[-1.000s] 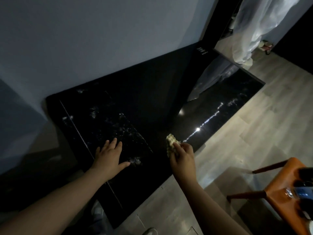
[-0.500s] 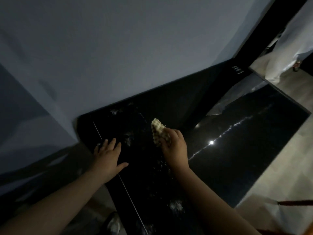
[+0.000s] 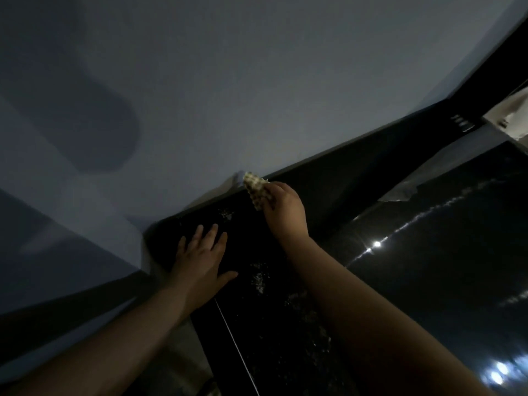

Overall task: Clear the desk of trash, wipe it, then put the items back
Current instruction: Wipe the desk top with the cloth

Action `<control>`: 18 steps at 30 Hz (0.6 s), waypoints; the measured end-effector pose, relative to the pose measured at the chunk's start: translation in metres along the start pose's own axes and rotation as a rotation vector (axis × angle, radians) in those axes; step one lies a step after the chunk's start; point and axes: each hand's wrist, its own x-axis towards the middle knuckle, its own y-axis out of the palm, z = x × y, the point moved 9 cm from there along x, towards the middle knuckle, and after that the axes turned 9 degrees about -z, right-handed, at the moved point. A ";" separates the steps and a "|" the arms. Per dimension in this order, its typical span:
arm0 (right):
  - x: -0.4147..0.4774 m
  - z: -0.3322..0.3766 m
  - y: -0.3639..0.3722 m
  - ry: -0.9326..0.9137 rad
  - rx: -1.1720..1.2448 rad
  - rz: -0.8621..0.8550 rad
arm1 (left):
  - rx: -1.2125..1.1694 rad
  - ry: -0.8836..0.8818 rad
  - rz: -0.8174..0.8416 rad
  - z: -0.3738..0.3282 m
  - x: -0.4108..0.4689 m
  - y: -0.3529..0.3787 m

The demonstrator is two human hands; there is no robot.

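Your right hand (image 3: 281,207) pinches the bunched pale waffle-weave cloth (image 3: 255,190) at the glossy black desk's (image 3: 285,332) back edge, your left hand (image 3: 200,255) lies flat and empty, and that small wad may skip the white specks (image 3: 258,277).

Glossy black desk (image 3: 428,281), its far edge set against a pale wall (image 3: 257,81). A thin pale line (image 3: 237,350) runs across the top from the near edge toward the far left. Whitish specks (image 3: 258,277) lie scattered over the left part, densest just right of the left hand (image 3: 200,261), which rests flat on the surface with fingers spread. At the far edge the right hand (image 3: 285,207) grips a patterned cloth (image 3: 255,190) where desk meets wall. Bright light reflections (image 3: 377,243) show on the right part.
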 end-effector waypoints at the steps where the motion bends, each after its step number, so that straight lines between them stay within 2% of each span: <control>1: 0.007 -0.005 0.008 0.003 -0.020 0.009 | 0.002 0.011 -0.009 0.001 0.003 0.000; 9: 0.030 -0.022 0.069 -0.005 -0.123 0.194 | 0.064 0.038 -0.014 0.015 0.017 0.022; 18: 0.019 -0.029 0.073 -0.074 -0.153 0.157 | 0.063 0.072 -0.079 0.014 0.018 0.019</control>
